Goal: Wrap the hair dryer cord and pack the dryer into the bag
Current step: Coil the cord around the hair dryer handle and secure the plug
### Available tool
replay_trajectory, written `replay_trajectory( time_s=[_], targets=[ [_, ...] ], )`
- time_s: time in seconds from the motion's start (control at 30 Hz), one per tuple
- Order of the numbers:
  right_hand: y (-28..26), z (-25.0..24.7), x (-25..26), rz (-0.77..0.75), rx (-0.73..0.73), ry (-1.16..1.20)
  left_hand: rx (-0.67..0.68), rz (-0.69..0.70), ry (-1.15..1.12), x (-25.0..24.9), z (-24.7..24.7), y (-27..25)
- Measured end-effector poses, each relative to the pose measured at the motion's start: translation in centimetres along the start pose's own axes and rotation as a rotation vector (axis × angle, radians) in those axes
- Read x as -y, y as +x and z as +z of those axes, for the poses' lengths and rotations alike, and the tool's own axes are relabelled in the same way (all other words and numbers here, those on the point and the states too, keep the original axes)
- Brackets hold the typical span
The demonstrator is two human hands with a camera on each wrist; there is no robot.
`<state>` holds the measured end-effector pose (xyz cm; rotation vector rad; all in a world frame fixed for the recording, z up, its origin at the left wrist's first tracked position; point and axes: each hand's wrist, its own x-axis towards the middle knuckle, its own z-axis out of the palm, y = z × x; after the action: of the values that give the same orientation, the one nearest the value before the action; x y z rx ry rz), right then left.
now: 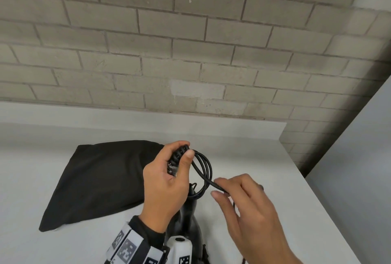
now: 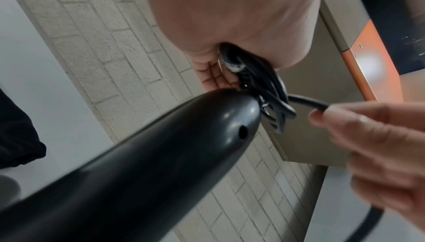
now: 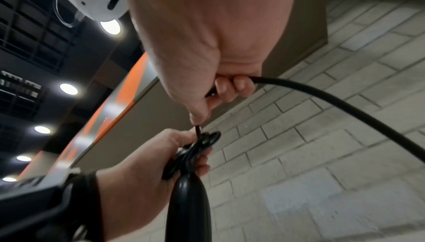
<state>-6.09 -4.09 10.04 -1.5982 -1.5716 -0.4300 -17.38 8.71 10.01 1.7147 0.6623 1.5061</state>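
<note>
The black hair dryer's handle point(image 1: 190, 215) stands upright above the table, and its body is hidden below the frame edge. My left hand point(image 1: 182, 155) grips several coiled loops of the black cord point(image 1: 208, 166) together with the ribbed cord end at the handle's top. Just to the right, my right hand point(image 1: 220, 187) pinches the free run of cord, which trails down behind that hand. The left wrist view shows the handle point(image 2: 161, 164) and the loops point(image 2: 277, 106) up close. In the right wrist view the cord point(image 3: 345, 104) arcs away from my right hand point(image 3: 214, 100). The black cloth bag point(image 1: 101, 179) lies flat to the left.
A white table point(image 1: 264, 158) carries everything, with its right edge running diagonally near my right hand. A grey brick wall point(image 1: 190, 52) rises behind the table. Only the bag lies on the tabletop.
</note>
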Motion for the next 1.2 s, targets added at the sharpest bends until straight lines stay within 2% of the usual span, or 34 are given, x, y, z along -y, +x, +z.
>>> replay_trajectory(
  time_s=[0.07, 0.17, 0.47, 0.67, 0.83, 0.9, 1.0, 1.2],
  targets=[
    [1.5, -1.0, 0.2, -0.059, -0.031, 0.042, 0.023, 0.025, 0.007, 0.0, 0.1, -0.2],
    [4.1, -2.7, 0.5, -0.061, -0.054, 0.133, 0.049, 0.071, 0.038, -0.2, 0.2, -0.5],
    [8.4, -2.7, 0.6, 0.102, -0.083, 0.445, 0.168, 0.227, 0.051, -1.0, -0.2, -0.4],
    [8.2, -1.0, -0.2, 0.331, -0.105, 0.617, 0.259, 0.288, 0.026, -1.1, -0.8, 0.0],
    [6.5, 0.3, -0.7, 0.687, -0.057, 0.870, 0.211, 0.298, 0.029, -1.0, -0.5, -0.3],
    [5.6, 0.8, -0.6, 0.762, -0.016, 0.896, 0.186, 0.294, 0.022, -1.0, -0.3, -0.4],
    [4.1, 1.3, 0.0, 0.776, 0.000, 0.935, 0.154, 0.271, 0.021, -1.1, -0.1, -0.7],
    [1.8, 1.4, 0.4, 0.624, 0.057, 1.074, 0.099, 0.207, 0.042, -1.3, 0.0, -1.1]
  ],
)
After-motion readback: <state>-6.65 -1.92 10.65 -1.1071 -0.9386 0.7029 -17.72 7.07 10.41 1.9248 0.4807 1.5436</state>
